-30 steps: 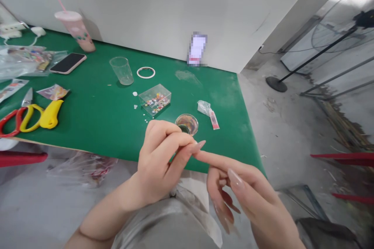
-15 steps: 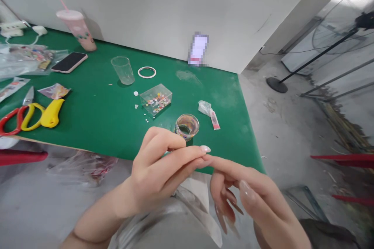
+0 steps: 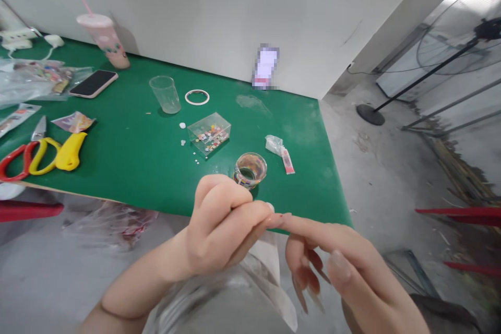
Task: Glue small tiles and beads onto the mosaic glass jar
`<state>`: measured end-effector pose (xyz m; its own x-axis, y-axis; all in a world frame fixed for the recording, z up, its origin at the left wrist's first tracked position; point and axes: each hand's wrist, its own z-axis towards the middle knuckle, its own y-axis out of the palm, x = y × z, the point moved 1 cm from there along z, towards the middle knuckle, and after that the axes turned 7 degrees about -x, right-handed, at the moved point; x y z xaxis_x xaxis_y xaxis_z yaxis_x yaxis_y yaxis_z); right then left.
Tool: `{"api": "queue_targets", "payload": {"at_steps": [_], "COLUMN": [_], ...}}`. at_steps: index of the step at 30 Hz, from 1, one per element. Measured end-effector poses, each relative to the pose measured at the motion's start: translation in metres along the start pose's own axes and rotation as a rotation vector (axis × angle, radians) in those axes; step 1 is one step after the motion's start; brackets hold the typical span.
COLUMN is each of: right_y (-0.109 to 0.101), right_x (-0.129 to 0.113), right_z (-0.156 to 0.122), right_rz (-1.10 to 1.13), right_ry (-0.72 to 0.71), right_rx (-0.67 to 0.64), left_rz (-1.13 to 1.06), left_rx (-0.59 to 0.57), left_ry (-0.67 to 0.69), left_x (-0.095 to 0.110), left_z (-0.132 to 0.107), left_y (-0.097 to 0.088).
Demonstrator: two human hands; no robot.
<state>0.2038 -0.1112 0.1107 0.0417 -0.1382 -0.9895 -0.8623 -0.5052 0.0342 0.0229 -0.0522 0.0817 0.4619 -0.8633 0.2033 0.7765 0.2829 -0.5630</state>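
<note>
My left hand [image 3: 221,227] is curled, its thumb and fingers pinched against the tip of my right index finger. My right hand [image 3: 344,266] has that index finger stretched out to the left, with a tiny red speck by its nail; the other fingers curl downward. Both hands hover at the front edge of the green table [image 3: 136,156]. Just behind them stands a small clear cup [image 3: 250,169] with coloured bits in it. A clear plastic box [image 3: 209,133] of small coloured pieces lies further back. What the left fingers pinch is too small to name.
A clear cup [image 3: 165,94], a white ring [image 3: 196,97], a small sachet [image 3: 279,151], yellow and red scissors [image 3: 43,154], a phone [image 3: 94,83], a pink tumbler [image 3: 104,39] and plastic bags [image 3: 31,78] lie on the table. A standing fan [image 3: 450,47] is at right.
Both hands have sunk slightly toward me, uncovering the small cup. The left fingers have closed tighter on the right index fingertip.
</note>
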Motion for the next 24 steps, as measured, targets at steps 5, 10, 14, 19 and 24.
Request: {"api": "queue_targets", "payload": {"at_steps": [5, 10, 14, 19, 24], "right_y": [-0.001, -0.001, 0.000, -0.002, 0.003], "right_x": [0.003, 0.008, 0.010, 0.010, 0.012], "right_z": [-0.005, -0.006, -0.003, 0.001, 0.005], "right_rz": [-0.104, -0.047, 0.135, 0.354, 0.588], "right_ry": [-0.080, -0.063, -0.027, 0.039, 0.040], "right_rx": [0.005, 0.068, 0.036, -0.070, -0.132], "left_rz": [-0.058, -0.160, -0.262, -0.254, -0.257], "left_rx": [0.079, 0.130, 0.095, 0.021, 0.008], "left_ry": [-0.137, -0.368, -0.406, -0.282, -0.248], "left_x": [0.001, 0.003, 0.006, 0.010, 0.016], "left_z": [0.002, -0.008, -0.009, 0.001, 0.003], "left_y": [-0.007, -0.007, -0.010, -0.011, -0.005]}}
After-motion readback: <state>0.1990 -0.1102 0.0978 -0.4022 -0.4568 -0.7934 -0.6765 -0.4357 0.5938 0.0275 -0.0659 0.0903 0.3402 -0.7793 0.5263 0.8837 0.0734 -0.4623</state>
